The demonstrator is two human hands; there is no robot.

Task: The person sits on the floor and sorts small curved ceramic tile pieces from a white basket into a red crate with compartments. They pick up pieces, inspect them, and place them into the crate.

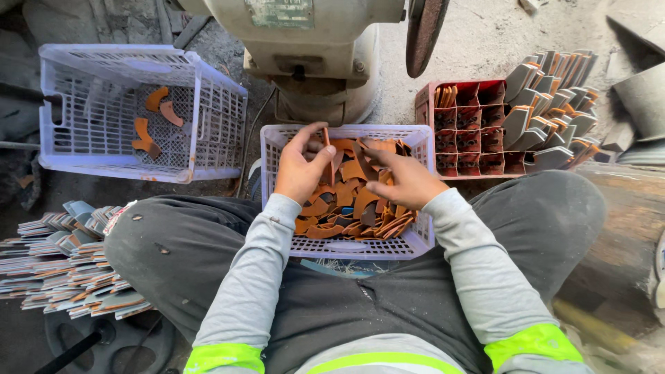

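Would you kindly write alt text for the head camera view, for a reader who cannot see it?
A seated person's left hand and right hand reach into a white plastic basket of curved rusty metal pieces between their knees. A second white basket holds a few such pieces, a red crate sits at right, and a grinding machine stands ahead.

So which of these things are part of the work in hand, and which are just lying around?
In hand:
left hand
right hand
middle basket
rusty curved metal pieces

Lying about:
left basket with few pieces
red crate
grey blades
stacked strips
grinder
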